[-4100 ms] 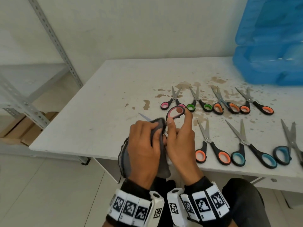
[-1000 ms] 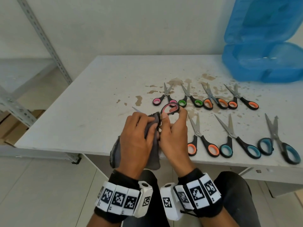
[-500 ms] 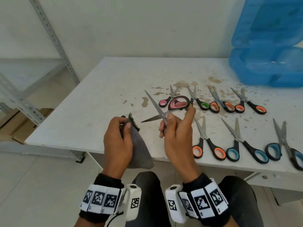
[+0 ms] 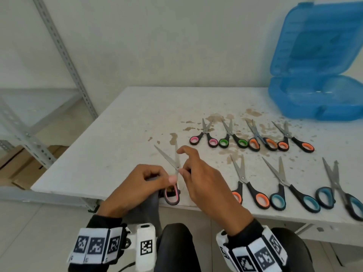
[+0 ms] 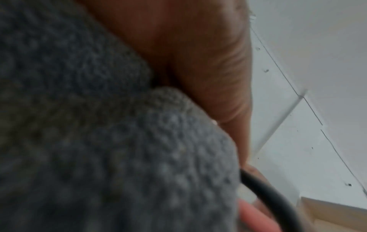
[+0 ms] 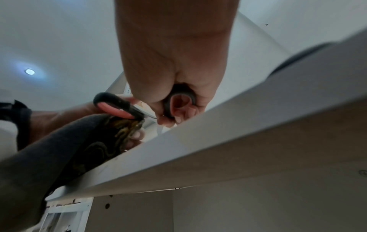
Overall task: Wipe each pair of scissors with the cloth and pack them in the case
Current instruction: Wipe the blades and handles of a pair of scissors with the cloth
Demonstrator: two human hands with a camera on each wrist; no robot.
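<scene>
Pink-handled scissors (image 4: pixel 172 163) are held over the table's near edge, blades spread and pointing away from me. My left hand (image 4: pixel 157 179) grips the grey cloth (image 4: pixel 145 209) and pinches it against the scissors by one pink handle loop (image 4: pixel 172 195). My right hand (image 4: pixel 188 169) curls its fingers through the other handle loop (image 6: pixel 180 100), index finger raised. In the left wrist view the cloth (image 5: pixel 99 141) fills most of the picture beside a black handle rim (image 5: pixel 268 193). The blue case (image 4: pixel 314 95) stands open at the far right.
Several scissors lie in two rows on the stained white table (image 4: pixel 117 134), with pink (image 4: pixel 204 136), green, orange and blue (image 4: pixel 294 193) handles. A metal shelf frame (image 4: pixel 64 52) stands to the left. Cardboard boxes (image 4: pixel 25 169) sit on the floor below it.
The scissors have been turned round: the handles now point toward me and the blades away. My left hand has come back to them with the cloth, at the handle.
</scene>
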